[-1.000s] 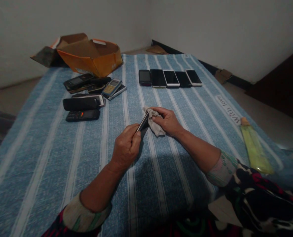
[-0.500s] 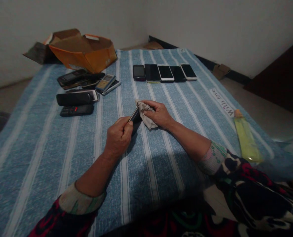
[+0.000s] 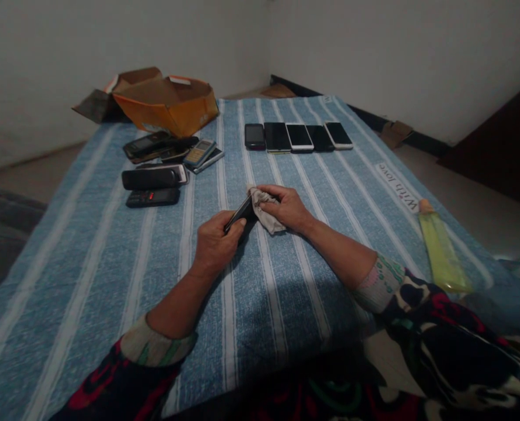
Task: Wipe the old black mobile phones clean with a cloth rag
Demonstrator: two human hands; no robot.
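My left hand point(image 3: 219, 241) is closed round the near end of a dark mobile phone point(image 3: 243, 211), which is tilted on its edge above the tablecloth. A crumpled pale cloth point(image 3: 268, 215) wraps the phone's far end, pinched there by my right hand point(image 3: 288, 209). The cloth hides that end of the phone. Beyond my hands, several phones point(image 3: 299, 137) lie side by side in a row, screens up. A loose pile of older phones point(image 3: 154, 175), some with keypads, lies to the left.
An open orange cardboard box point(image 3: 167, 111) stands at the back left. On the right lies a yellow-green bottle point(image 3: 443, 251) with an orange cap, near the "With love" print on the striped blue tablecloth point(image 3: 97, 292). Walls rise behind the table.
The view has shifted, so everything sits slightly lower and further right. Both hands keep hold of the phone and cloth; the phone's tilt has changed slightly.
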